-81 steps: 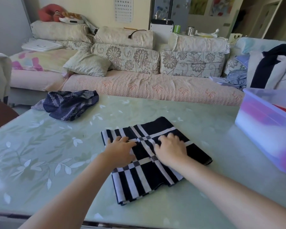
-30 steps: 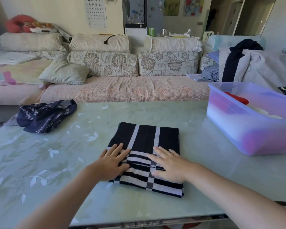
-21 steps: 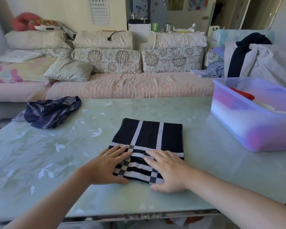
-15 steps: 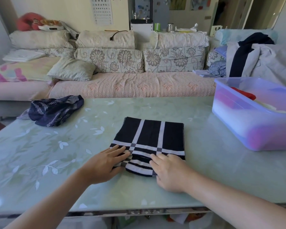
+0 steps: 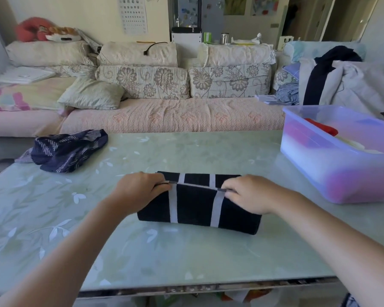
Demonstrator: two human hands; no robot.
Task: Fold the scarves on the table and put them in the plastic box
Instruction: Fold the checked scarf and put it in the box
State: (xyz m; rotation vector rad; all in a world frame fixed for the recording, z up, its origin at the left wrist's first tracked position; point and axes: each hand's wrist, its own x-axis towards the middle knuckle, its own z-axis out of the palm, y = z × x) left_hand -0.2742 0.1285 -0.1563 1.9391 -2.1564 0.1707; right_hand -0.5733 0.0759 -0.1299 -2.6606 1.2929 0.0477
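A black scarf with white stripes point(image 5: 196, 204) lies folded into a short, thick bundle in the middle of the table. My left hand point(image 5: 140, 190) pinches the left end of its top flap edge. My right hand point(image 5: 249, 194) pinches the right end of the same edge. A crumpled dark blue patterned scarf point(image 5: 68, 149) sits at the table's far left. The translucent purple plastic box point(image 5: 333, 171) stands at the right, with red and pale fabric inside.
The pale green floral table point(image 5: 53, 213) ends close to me at its front edge. Behind it runs a pink sofa point(image 5: 175, 115) with floral cushions. Clothes are piled on the sofa's right end point(image 5: 341, 80).
Both hands lifted the near edge of the striped scarf and folded it away from me over the far half. The bundle is now half as deep.
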